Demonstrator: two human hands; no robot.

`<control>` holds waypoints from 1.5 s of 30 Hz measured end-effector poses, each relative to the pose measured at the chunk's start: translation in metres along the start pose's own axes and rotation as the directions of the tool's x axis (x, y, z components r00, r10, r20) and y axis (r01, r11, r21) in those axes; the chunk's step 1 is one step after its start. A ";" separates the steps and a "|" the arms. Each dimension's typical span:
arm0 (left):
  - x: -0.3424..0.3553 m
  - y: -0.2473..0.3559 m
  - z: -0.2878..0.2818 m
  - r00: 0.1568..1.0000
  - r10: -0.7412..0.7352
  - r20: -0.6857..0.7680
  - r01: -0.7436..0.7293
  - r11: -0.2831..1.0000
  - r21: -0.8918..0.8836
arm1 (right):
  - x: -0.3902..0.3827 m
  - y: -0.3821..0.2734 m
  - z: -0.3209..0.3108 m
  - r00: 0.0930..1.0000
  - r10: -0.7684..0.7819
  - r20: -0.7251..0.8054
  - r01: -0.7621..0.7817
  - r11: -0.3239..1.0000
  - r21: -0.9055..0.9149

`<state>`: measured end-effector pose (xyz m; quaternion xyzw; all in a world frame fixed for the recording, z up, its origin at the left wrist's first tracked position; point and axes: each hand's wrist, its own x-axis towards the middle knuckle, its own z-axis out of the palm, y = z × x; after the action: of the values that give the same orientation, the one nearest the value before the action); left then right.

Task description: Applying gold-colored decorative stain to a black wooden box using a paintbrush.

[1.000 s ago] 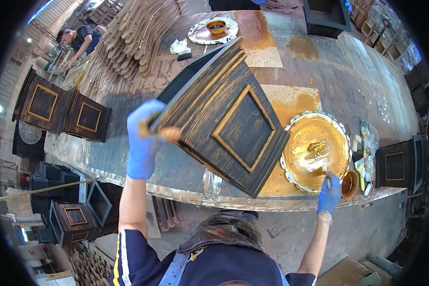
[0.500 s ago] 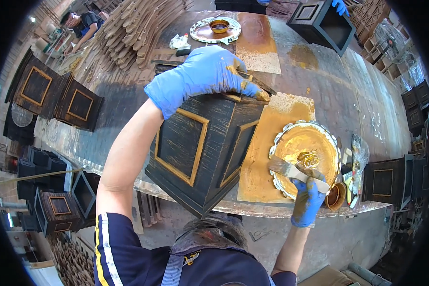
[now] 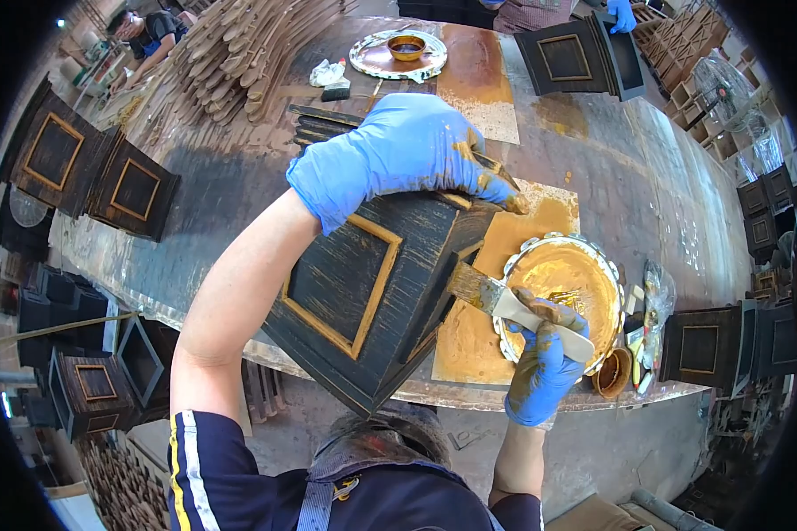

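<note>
While the black box [image 3: 363, 292] was gripped by the left hand [image 3: 398, 150], 1 panel's gold trim looked finished as a brush [image 3: 496, 296] was held against its next side by the right hand [image 3: 540, 372].

Wooden planter box [image 3: 363, 292]: matt black paint, rough and distressed, with gold-painted trim lines. Both hands, left [image 3: 407, 150] and right [image 3: 540, 363], in blue rubbery gloves smeared with gold. Brush [image 3: 514, 305]: pale handle, bristles wet with gold. Scalloped metal tray [image 3: 562, 292] glossy with gold paint. Worktable [image 3: 646, 177] dull, stained, rough-looking.

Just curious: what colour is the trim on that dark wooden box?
Gold, edging the black tapered wooden box; the head view shows it.
</note>
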<state>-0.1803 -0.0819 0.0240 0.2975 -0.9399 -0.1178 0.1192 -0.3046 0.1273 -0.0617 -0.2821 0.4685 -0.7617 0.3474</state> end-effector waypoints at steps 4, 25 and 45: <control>0.001 -0.002 0.003 1.000 0.026 0.014 -0.026 1.000 -0.008 | 0.001 0.002 0.002 1.000 -0.009 0.017 0.009 0.999 -0.038; 0.001 -0.003 0.002 1.000 0.010 -0.009 -0.010 1.000 0.000 | 0.002 0.002 0.007 0.999 -0.020 -0.032 0.019 0.999 -0.030; 0.003 0.000 0.002 1.000 -0.017 0.023 0.016 1.000 0.012 | -0.003 0.003 0.007 0.999 -0.040 -0.021 0.039 0.997 -0.068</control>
<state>-0.1829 -0.0835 0.0220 0.3046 -0.9394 -0.1169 0.1058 -0.2971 0.1251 -0.0622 -0.2943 0.4924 -0.7553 0.3170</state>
